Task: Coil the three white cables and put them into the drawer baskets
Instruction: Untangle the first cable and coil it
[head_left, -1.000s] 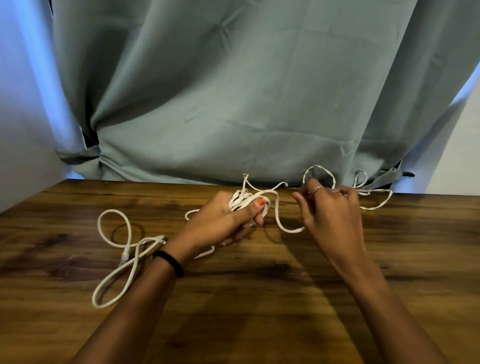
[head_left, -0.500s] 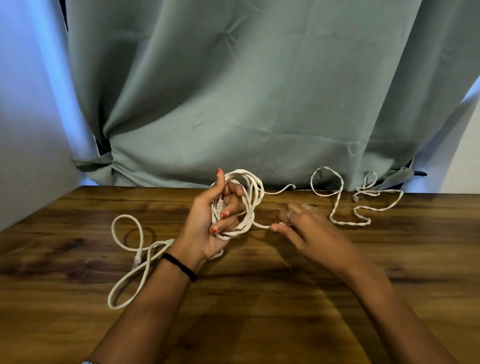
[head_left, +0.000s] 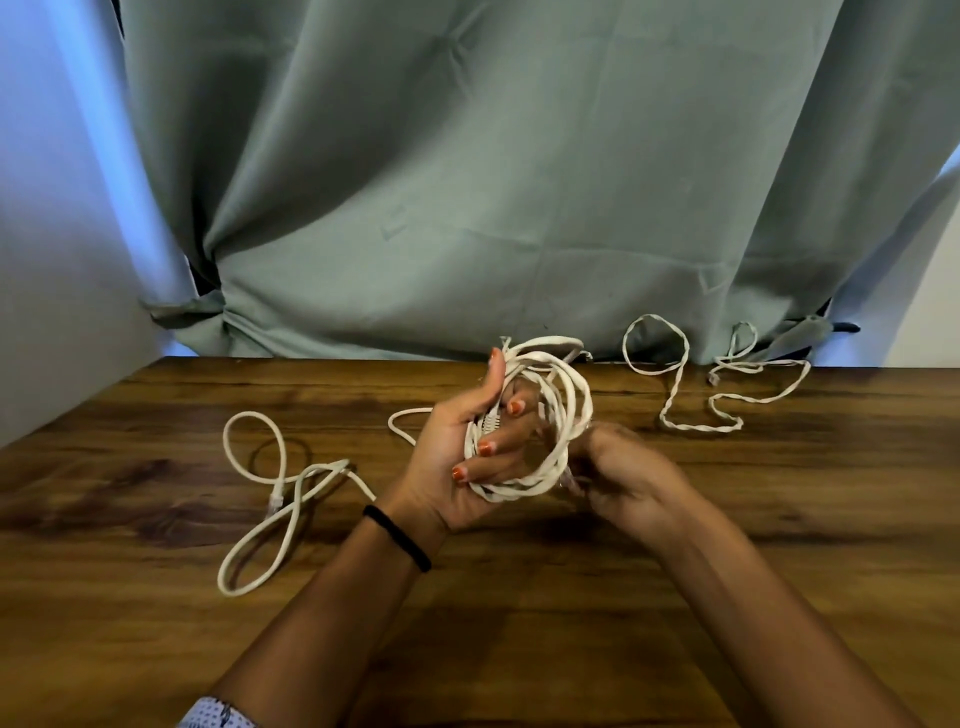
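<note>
- the left hand (head_left: 457, 447) is raised palm-up above the table (head_left: 571, 597), its fingers curled through a coil (head_left: 540, 415) of white cable and its thumb up along the coil's far side; orange nails show on the fingertips.
- the coil is several loose loops held upright in that hand, with a plug visible inside the loops against the fingers.
- the right hand (head_left: 623, 467) sits just beside the coil's lower right edge, back of the hand toward the camera and blurred; it touches the coil, but whether its fingers pinch the cable cannot be told.
- a black band (head_left: 397, 538) circles the left wrist.
- a thin strand runs from behind the left hand out to the left and joins a second cable (head_left: 270, 499) lying loose on the table in long loops, one plug end resting on the wood.
- a third cable (head_left: 722, 395), partly twisted on itself, lies on the table to the right near the far edge, well apart from the hands.
- a grey-green curtain (head_left: 493, 182) hangs behind the table, bunched at both sides.
- a patterned sleeve (head_left: 218, 714) edge shows at the bottom left.
</note>
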